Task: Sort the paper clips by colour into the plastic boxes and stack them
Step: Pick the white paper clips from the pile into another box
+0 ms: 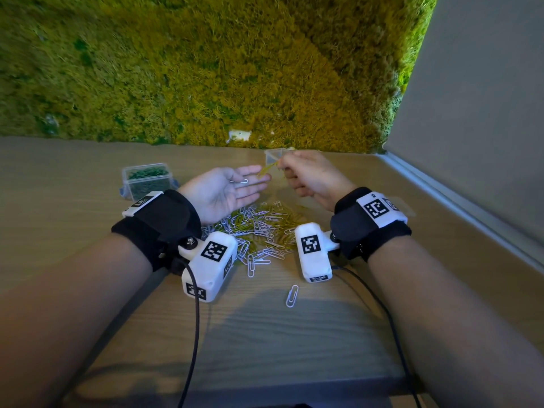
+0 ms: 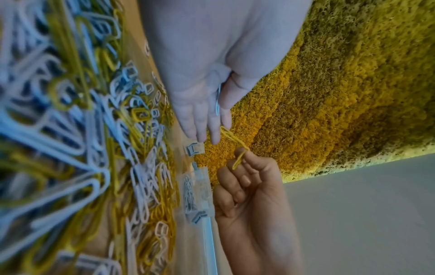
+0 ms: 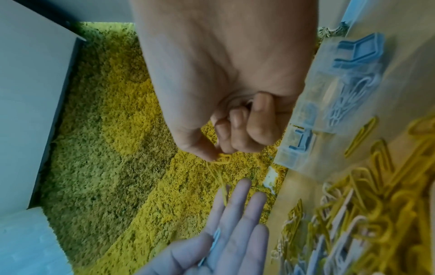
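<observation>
Green clips are already gathered in one plastic box. A mixed white and yellow pile is left on the table. Yellow clips are pinched by the right hand; the left hand is held flat, fingers straight, a white clip resting on it. No boxes are stacked yet.

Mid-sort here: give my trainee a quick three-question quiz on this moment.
1. True or false: the left hand lies palm-up with a white clip on it.
2. What colour are the clips pinched by the right hand? A green, B yellow, C white.
3. Fill in: the box left of the pile holds ___ clips.

Key: 1 true; 2 B; 3 green.
</observation>
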The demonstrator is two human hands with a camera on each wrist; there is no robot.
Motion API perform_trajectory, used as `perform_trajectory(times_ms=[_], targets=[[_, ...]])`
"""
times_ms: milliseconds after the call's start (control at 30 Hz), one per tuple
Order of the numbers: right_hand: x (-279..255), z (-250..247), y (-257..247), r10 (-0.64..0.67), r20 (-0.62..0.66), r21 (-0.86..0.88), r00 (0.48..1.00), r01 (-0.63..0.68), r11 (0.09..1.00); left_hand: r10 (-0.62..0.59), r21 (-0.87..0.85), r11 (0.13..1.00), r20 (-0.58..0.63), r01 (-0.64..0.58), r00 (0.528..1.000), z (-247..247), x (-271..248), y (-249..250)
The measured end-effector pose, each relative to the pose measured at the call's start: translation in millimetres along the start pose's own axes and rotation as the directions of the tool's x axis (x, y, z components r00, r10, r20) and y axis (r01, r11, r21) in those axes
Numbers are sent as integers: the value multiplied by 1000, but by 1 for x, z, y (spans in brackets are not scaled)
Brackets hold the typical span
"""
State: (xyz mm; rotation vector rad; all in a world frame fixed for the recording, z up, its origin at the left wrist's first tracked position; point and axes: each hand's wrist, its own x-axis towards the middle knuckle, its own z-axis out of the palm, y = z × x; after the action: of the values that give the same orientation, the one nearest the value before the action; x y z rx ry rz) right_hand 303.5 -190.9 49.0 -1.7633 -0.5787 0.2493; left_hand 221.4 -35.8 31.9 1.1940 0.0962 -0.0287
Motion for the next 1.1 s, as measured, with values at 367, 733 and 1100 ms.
perform_trajectory(times_ms=[367, 733, 1100], targets=[[-4, -6, 3, 73, 94, -395, 993, -31, 918, -38, 317, 945, -138, 81, 990, -4, -3, 1], [-6, 18, 20, 19, 271, -516, 962, 129, 847, -146, 595, 770, -190, 232, 971, -15, 1, -4], [-1, 8, 22, 93, 177, -148, 980, -67, 987, -106, 753, 607, -242, 255, 964, -24, 3, -2]])
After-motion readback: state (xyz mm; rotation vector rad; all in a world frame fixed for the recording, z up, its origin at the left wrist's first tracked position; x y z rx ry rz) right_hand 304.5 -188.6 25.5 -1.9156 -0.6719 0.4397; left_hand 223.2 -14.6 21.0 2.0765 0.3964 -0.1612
